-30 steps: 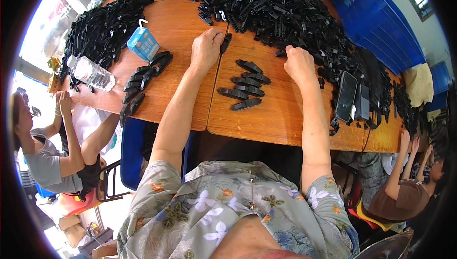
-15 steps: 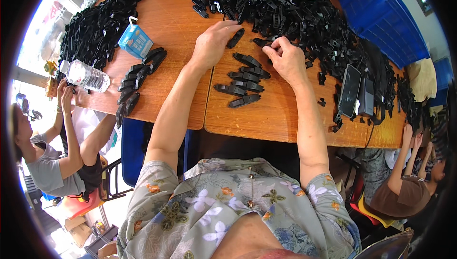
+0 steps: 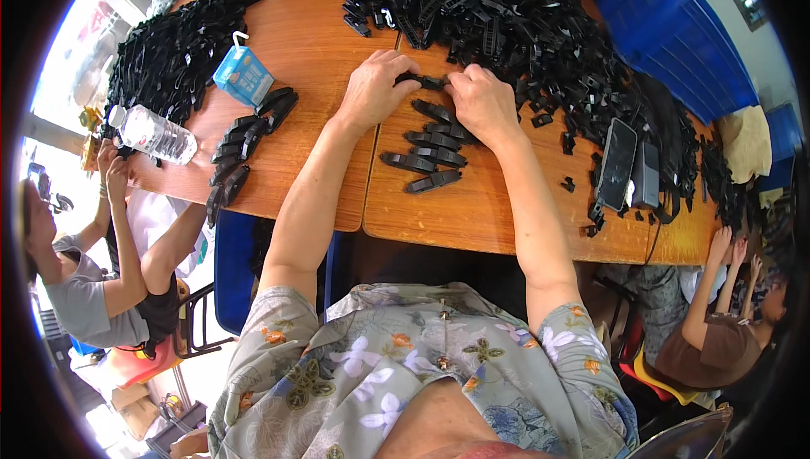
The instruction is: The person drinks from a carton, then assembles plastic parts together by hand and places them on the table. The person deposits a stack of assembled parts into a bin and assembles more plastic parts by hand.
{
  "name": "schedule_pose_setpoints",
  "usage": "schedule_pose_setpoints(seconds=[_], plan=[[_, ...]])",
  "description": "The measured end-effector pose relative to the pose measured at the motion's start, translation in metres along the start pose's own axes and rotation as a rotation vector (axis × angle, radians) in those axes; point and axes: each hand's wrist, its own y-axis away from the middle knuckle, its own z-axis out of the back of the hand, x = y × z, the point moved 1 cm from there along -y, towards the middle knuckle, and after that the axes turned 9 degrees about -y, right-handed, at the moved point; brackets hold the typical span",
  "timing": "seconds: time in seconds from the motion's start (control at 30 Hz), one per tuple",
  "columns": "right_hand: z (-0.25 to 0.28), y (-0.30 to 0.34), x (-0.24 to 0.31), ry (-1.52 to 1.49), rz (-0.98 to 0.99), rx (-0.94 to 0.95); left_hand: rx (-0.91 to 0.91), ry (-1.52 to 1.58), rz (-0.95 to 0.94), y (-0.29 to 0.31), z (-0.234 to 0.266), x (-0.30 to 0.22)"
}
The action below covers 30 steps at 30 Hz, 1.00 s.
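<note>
In the head view, a slim black plastic piece (image 3: 433, 83) lies crosswise between the two bare hands, the left hand (image 3: 375, 89) pinching its left end and the right hand (image 3: 485, 105) its right. A cluster of curved black plastic pieces (image 3: 436, 156) sits nearer on the brown wooden table (image 3: 329, 37).

Pale printing (image 3: 251, 81) on the blue drink carton (image 3: 241, 75) and a label (image 3: 150, 132) on the clear bottle (image 3: 159, 135), neither clearly legible.
</note>
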Motion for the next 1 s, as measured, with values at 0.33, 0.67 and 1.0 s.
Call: schedule_pose_setpoints(seconds=[0.33, 0.67, 1.0], plan=[[0.023, 0.018, -0.012, -0.296, 0.051, 0.057, -0.04, -0.024, 0.154, 0.003, 0.003, 0.0], [0.027, 0.019, -0.01, -0.162, -0.037, 0.162, 0.009, 0.061, 0.126, 0.004, 0.0, -0.002], [0.008, 0.018, -0.012, -0.601, -0.358, -0.042, 0.053, 0.172, 0.125, 0.002, -0.005, -0.01]])
